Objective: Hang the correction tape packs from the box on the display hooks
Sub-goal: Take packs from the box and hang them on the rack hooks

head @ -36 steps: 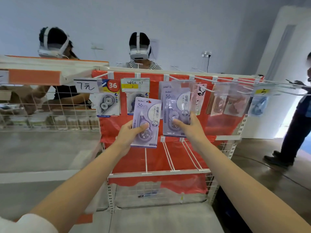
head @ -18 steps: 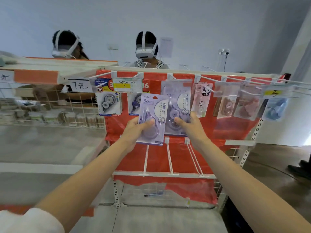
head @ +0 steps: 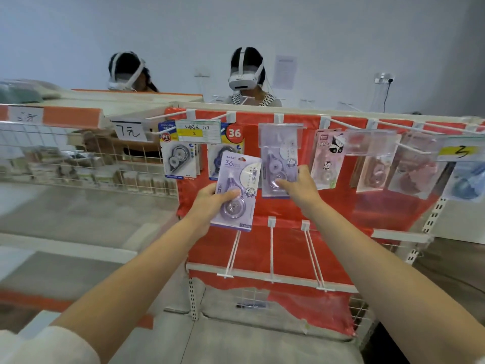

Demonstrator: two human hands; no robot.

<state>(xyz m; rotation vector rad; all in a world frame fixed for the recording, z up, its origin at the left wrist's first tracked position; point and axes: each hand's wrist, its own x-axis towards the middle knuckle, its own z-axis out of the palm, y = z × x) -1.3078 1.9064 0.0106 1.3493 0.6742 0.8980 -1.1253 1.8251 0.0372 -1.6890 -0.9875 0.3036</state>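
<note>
Red-backed hook rack (head: 341,214), grey wall; left grip (head: 210,203) clasps purple pack (head: 236,190); right grip (head: 299,187) pinches hung pack (head: 279,164).

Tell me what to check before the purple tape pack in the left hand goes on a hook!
1. Left hand has a firm hold on the loose purple pack: ok, thumb across its front.
2. Pack is the right way up: ok, the 36 sits at the top, slightly tilted.
3. Hang hole at the pack's top is free: ok, the fingers grip lower down.
4. Right hand steadies the hanging purple pack: ok, it holds the lower part.
5. Room left on that hook: cannot tell, the clear label holder hides it.
6. Loose pack matches the hanging one: ok, both are purple.
</note>
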